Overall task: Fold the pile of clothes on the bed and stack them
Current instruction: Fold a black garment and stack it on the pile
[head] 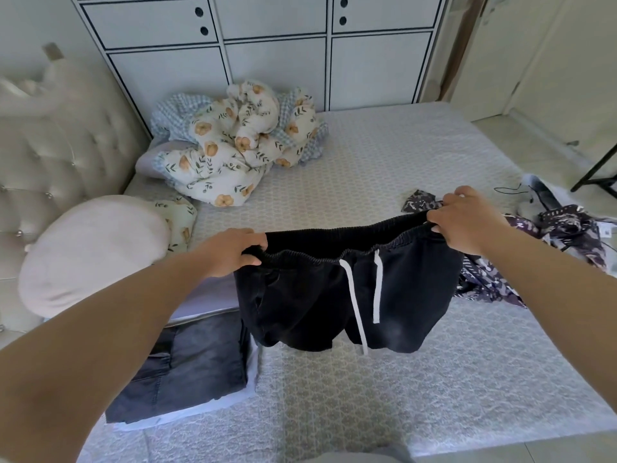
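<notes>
A pair of black shorts with a white drawstring hangs in the air above the bed, stretched out by its elastic waistband. My left hand grips the waistband's left end and my right hand grips its right end. At the lower left lies a stack of folded clothes, dark grey denim on top of white and lilac pieces. A heap of unfolded dark purple patterned clothes lies at the right, behind my right arm.
A crumpled floral quilt sits at the far left of the bed, a pink round pillow by the tufted headboard. White wardrobe doors stand behind. A black stand leg is on the floor at right.
</notes>
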